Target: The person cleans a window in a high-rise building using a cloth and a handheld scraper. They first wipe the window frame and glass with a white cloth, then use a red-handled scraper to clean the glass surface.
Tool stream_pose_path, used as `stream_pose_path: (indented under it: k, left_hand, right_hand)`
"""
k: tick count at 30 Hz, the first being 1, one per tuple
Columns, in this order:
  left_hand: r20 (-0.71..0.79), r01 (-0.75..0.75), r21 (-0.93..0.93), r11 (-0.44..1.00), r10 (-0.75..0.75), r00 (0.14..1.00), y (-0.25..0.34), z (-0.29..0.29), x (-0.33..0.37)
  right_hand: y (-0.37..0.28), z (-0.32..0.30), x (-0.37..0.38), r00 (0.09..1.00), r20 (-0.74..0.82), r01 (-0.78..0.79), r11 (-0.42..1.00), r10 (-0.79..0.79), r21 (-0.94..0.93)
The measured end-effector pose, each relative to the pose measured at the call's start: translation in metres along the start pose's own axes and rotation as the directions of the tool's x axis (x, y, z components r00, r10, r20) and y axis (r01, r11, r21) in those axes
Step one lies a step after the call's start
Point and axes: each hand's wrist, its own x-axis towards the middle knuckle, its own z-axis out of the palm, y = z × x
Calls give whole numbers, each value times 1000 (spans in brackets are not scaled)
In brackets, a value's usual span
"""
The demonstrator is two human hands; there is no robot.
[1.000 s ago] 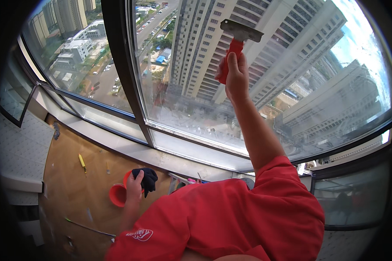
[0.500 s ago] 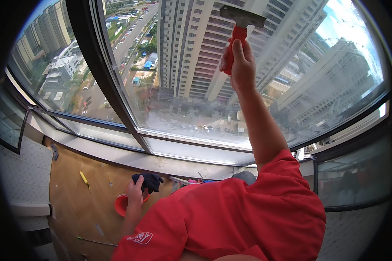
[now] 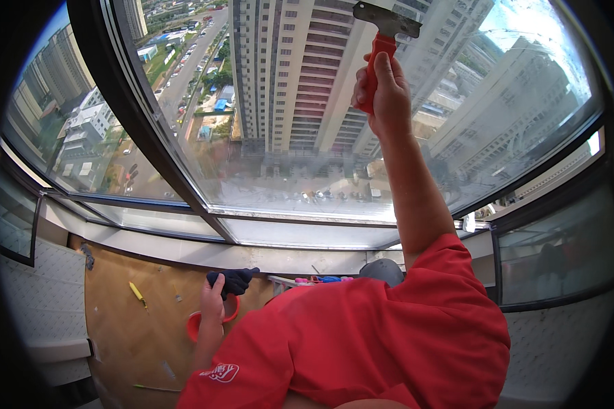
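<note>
My right hand [image 3: 391, 95] is raised with the arm stretched out, closed round the red handle of a scraper [image 3: 383, 42]. Its wide dark blade points up and lies against or just in front of the large window pane [image 3: 307, 174]; I cannot tell whether it touches. Low on the left, my left hand [image 3: 213, 296] grips a dark bunched cloth [image 3: 233, 282]. Beneath that hand, partly hidden by it, a red bucket [image 3: 231, 310] stands on the floor.
A pale sill [image 3: 164, 247] runs below the dark window frame [image 3: 140, 116]. On the wooden floor [image 3: 126, 327] lie a yellow tool [image 3: 137, 294] and a thin green stick [image 3: 155, 388]. Pink and blue items [image 3: 324, 279] sit by the sill, partly hidden by my red shirt.
The scraper and my right hand have shifted slightly right and up in the picture. The whole view has turned a little. My left hand keeps hold of the cloth.
</note>
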Motion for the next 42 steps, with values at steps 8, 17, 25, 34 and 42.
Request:
stream_pose_path:
  k: [8,17,25,34,42]
  left_hand:
    - [-13,45,18,999,-45,999,-9,7,-1]
    - [59,-18,66,998,14,998,-4,6,9]
    - [16,64,34,997,-65,998,-14,16,20]
    - [162,58,66,996,-68,985,-6,36,36]
    - [158,129,54,990,-136,978,-46,14,42]
  right_hand:
    - [85,-71,-93,947,-182,-269,963,264,-6]
    - [-30,-65,-6,988,-152,26,999,-30,-26]
    - [55,-126,-100,923,-271,-274,961,274,38]
    - [-256,-97,105,975,-151,146,983,-161,-109]
    - [24,-170,-62,911,-409,-145,969,52,-200]
